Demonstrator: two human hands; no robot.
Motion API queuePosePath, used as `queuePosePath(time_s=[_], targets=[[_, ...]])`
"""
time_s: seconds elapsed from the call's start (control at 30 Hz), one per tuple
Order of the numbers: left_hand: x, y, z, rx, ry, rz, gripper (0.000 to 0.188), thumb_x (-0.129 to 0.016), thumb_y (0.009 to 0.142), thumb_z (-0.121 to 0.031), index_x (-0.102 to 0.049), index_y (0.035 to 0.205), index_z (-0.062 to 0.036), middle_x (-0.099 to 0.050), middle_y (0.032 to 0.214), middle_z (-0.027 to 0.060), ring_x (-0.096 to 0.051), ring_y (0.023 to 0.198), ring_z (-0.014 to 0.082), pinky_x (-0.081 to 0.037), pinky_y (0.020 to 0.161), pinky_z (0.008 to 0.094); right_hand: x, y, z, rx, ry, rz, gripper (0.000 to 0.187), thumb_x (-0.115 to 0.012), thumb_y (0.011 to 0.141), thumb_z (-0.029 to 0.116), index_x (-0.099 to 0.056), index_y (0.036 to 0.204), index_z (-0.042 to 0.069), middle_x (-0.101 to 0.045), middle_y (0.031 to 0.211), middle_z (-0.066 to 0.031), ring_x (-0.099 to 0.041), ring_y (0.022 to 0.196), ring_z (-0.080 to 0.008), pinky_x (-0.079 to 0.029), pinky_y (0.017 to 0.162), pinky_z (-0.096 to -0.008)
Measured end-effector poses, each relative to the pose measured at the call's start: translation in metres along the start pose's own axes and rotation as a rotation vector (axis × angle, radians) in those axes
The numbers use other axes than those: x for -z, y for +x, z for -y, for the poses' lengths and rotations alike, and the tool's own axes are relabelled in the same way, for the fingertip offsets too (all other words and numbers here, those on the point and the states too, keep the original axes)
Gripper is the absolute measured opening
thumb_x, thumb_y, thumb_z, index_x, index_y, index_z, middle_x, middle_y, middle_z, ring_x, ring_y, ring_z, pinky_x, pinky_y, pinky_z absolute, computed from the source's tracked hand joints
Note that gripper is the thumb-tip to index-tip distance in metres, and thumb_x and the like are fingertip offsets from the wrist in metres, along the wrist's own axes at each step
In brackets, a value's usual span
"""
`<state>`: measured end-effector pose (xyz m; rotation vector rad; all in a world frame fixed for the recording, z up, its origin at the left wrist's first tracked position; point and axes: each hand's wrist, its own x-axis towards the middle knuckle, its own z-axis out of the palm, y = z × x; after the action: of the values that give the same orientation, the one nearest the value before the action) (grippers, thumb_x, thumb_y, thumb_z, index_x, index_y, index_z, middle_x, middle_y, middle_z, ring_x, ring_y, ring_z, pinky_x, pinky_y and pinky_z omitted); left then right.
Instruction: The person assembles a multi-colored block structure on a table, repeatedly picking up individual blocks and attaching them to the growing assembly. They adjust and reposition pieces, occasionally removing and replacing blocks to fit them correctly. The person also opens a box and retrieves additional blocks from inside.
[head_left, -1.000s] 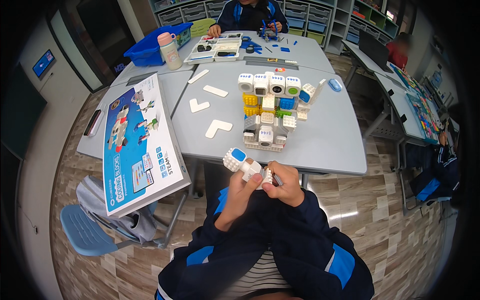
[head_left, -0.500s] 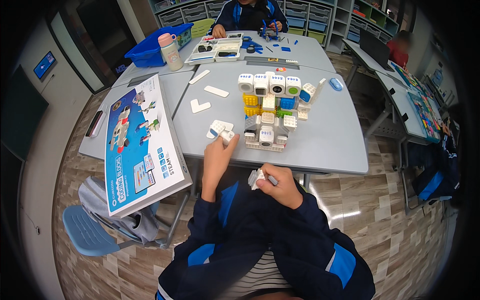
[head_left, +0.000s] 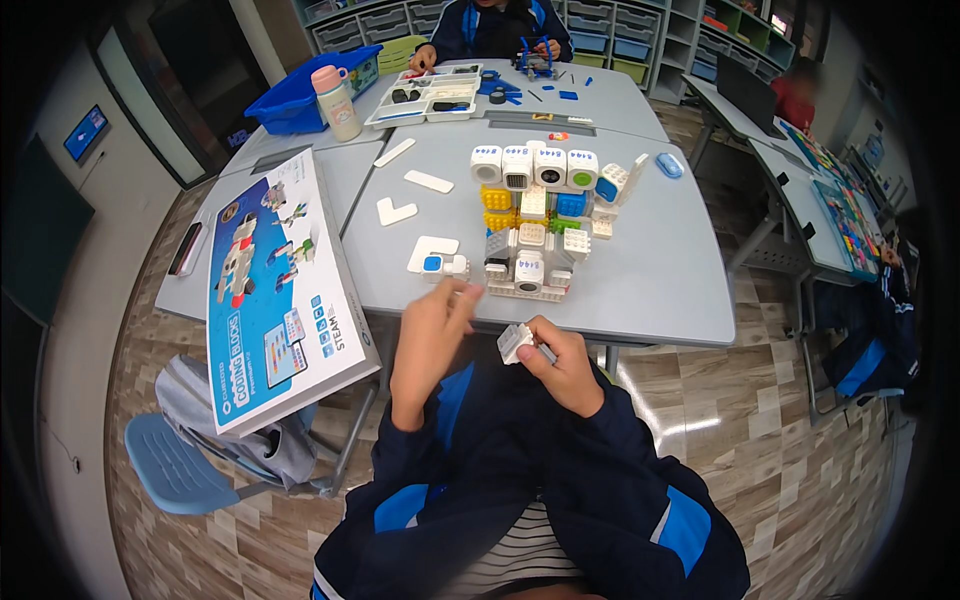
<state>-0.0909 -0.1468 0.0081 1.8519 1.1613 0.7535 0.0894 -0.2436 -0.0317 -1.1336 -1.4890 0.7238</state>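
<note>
My right hand (head_left: 566, 368) grips a small white and grey building block (head_left: 514, 342) just off the table's near edge. My left hand (head_left: 432, 335) is to the left of it, with nothing in its slightly blurred, parted fingers. Just beyond those fingertips, a white block piece with a blue square face (head_left: 434, 264) lies by a flat white plate (head_left: 432, 246). To the right stands a robot-like block model (head_left: 532, 232), mostly white with yellow, blue, green and grey bricks and a row of rounded cubes on top.
Loose white strips (head_left: 429, 181) and an L-shaped white piece (head_left: 395, 212) lie farther back. A large kit box (head_left: 275, 290) overhangs the left table edge. A bottle (head_left: 338, 105), a blue bin (head_left: 290, 105) and a parts tray (head_left: 430, 95) stand behind. Another person handles a blue model (head_left: 535, 60) across the table.
My left hand has let go of the white block piece with the blue face and drawn back toward me. In my right hand the white and grey block has turned.
</note>
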Motion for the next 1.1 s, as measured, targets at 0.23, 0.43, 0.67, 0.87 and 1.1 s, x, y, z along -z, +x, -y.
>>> queuePosePath(time_s=[0.23, 0.43, 0.67, 0.87, 1.1], targets=[[-0.027, -0.040, 0.008, -0.215, -0.224, 0.371, 0.032, -0.048, 0.109, -0.033, -0.049, 0.100, -0.0023, -0.060, 0.075, 0.0097, -0.058, 0.063, 0.0178, -0.046, 0.061, 0.0330, 0.014, -0.003, 0.004, 0.058, -0.127, 0.108, 0.027, -0.064, 0.098, 0.027, -0.060, 0.094, 0.001, -0.064, 0.077, -0.0155, -0.065, 0.068, -0.0274, -0.049, 0.065, -0.0353], [-0.056, -0.046, 0.032, -0.267, -0.379, 0.384, 0.048, -0.036, 0.110, -0.042, -0.050, 0.088, -0.0022, -0.047, 0.064, 0.0047, -0.045, 0.056, 0.0153, -0.037, 0.054, 0.0326, 0.022, -0.015, -0.015, -0.038, -0.056, 0.219, 0.031, -0.066, 0.096, 0.029, -0.060, 0.089, 0.000, -0.062, 0.070, -0.0158, -0.062, 0.061, -0.0230, -0.049, 0.061, -0.0329], [-0.094, -0.052, 0.053, 0.029, -0.912, 0.241, 0.052, -0.035, 0.111, -0.045, -0.048, 0.076, -0.0083, -0.036, 0.060, -0.0031, -0.031, 0.051, 0.0062, -0.028, 0.048, 0.0237, 0.019, -0.030, -0.033, -0.174, 0.281, 0.205, 0.058, -0.058, 0.097, 0.060, -0.059, 0.084, 0.003, -0.059, 0.070, -0.0015, -0.053, 0.062, -0.0092, -0.041, 0.056, -0.0266], [-0.061, -0.001, 0.057, -0.338, -0.032, -0.260, 0.040, -0.040, 0.111, -0.026, -0.050, 0.081, -0.0023, -0.049, 0.056, 0.0089, -0.050, 0.048, 0.0210, -0.038, 0.048, 0.0369, 0.010, -0.021, -0.040, -0.094, 0.304, 0.086, 0.043, -0.059, 0.101, 0.042, -0.060, 0.087, 0.002, -0.050, 0.062, 0.0013, -0.045, 0.057, -0.0058, -0.038, 0.054, -0.0237], [-0.037, 0.055, 0.069, -0.465, 0.602, -0.530, 0.021, -0.067, 0.096, -0.018, -0.058, 0.089, -0.0006, -0.059, 0.083, 0.0166, -0.057, 0.082, 0.0346, -0.048, 0.068, 0.0472, 0.012, -0.016, -0.034, -0.195, 0.197, 0.052, 0.031, -0.057, 0.105, 0.027, -0.061, 0.096, -0.002, -0.047, 0.068, 0.0024, -0.040, 0.059, -0.0053, -0.033, 0.054, -0.0234]])
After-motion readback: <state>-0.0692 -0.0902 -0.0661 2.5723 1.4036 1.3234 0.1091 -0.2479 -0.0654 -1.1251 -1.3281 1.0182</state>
